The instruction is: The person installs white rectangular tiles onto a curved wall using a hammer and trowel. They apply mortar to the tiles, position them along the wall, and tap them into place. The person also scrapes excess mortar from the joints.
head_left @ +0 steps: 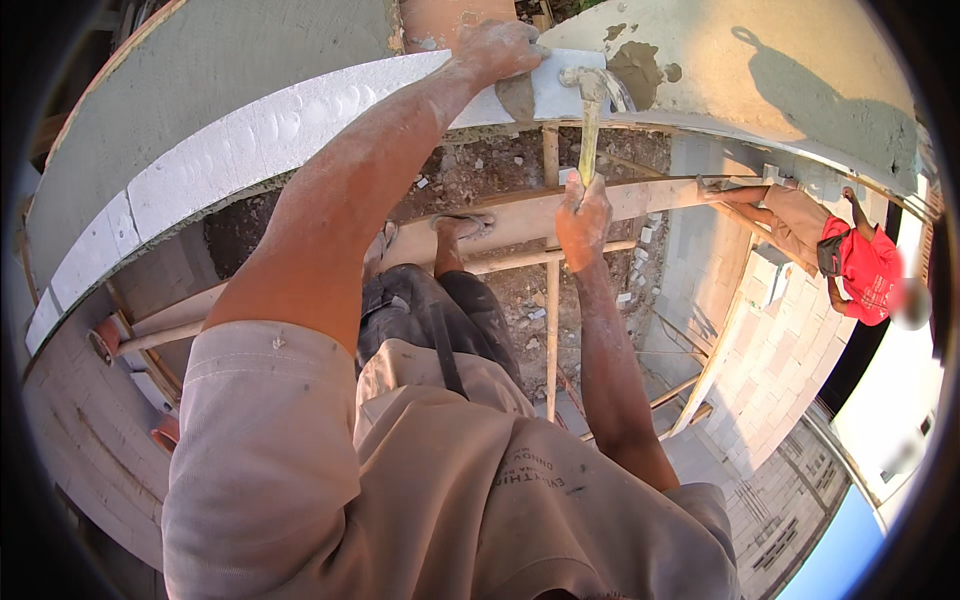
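My right hand (583, 222) is closed round the pale handle of a claw hammer (588, 130), whose head lies against the end of a white strip (300, 118) along the wall's top edge. My left arm reaches across to the far side of that strip. There my left hand (497, 50) rests with its fingers curled, left of the hammer head; what lies under the fingers is hidden. A patch of wet grey mortar (516, 98) clings to the strip just below that hand. More mortar (636, 74) is smeared on the plastered surface to the right.
My feet stand on a wooden plank (530, 222) held by poles (552, 330), above rubble-strewn ground (480, 180). At the right, a person in a red shirt (865, 265) is on the same scaffold. Block walls (780, 350) rise below. Grey plaster (240, 65) covers the surface at the far left.
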{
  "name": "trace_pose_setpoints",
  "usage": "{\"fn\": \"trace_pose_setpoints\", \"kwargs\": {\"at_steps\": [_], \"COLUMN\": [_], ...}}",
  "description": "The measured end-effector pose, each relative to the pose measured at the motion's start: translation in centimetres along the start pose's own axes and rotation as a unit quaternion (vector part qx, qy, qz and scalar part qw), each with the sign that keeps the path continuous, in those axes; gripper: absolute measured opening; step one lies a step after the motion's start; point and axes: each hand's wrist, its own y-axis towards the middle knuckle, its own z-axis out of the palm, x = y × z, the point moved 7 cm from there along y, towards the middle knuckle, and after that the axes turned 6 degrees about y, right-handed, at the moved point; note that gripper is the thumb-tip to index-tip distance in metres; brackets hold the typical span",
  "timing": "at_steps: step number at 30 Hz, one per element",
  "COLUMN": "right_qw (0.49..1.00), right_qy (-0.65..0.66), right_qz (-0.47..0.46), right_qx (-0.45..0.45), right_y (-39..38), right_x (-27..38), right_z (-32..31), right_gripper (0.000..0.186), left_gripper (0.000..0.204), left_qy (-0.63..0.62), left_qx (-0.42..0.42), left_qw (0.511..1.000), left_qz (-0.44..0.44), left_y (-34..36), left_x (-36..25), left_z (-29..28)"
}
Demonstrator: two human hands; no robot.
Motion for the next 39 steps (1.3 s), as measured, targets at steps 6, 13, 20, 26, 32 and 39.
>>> {"fn": "trace_pose_setpoints", "kwargs": {"at_steps": [6, 13, 20, 26, 32, 39], "right_qw": [0.994, 0.998, 0.998, 0.997, 0.993, 0.981], "right_qy": [0.051, 0.001, -0.029, -0.038, 0.078, 0.134], "right_qz": [0.01, 0.058, 0.056, 0.048, 0.016, 0.128], "right_qx": [-0.097, -0.038, -0.027, -0.045, -0.09, -0.05], "right_y": [-2.2, -2.0, -1.0, -1.0, -3.9, -14.3], "right_x": [1.4, 0.8, -2.5, -3.4, -1.6, -1.8], "right_z": [-0.8, -0.9, -1.3, -1.8, -3.8, -3.7], "right_gripper": [0.039, 0.038, 0.039, 0.039, 0.034, 0.038], "left_gripper": [0.038, 0.041, 0.048, 0.032, 0.054, 0.05], "left_qy": [-0.012, -0.016, -0.017, -0.092, -0.034, -0.295], "left_qx": [0.053, 0.059, 0.052, 0.067, 0.048, -0.288], "left_qw": [0.999, 0.997, 0.997, 0.989, 0.996, 0.911], "left_qz": [-0.001, 0.051, 0.062, 0.09, 0.062, -0.005], "left_y": [0.6, 1.3, 1.4, 0.0, 1.2, -1.5], "left_x": [0.3, 0.9, 1.5, -0.2, 0.8, 3.8], "left_z": [0.4, 1.1, 1.4, 0.0, 1.0, -6.4]}}
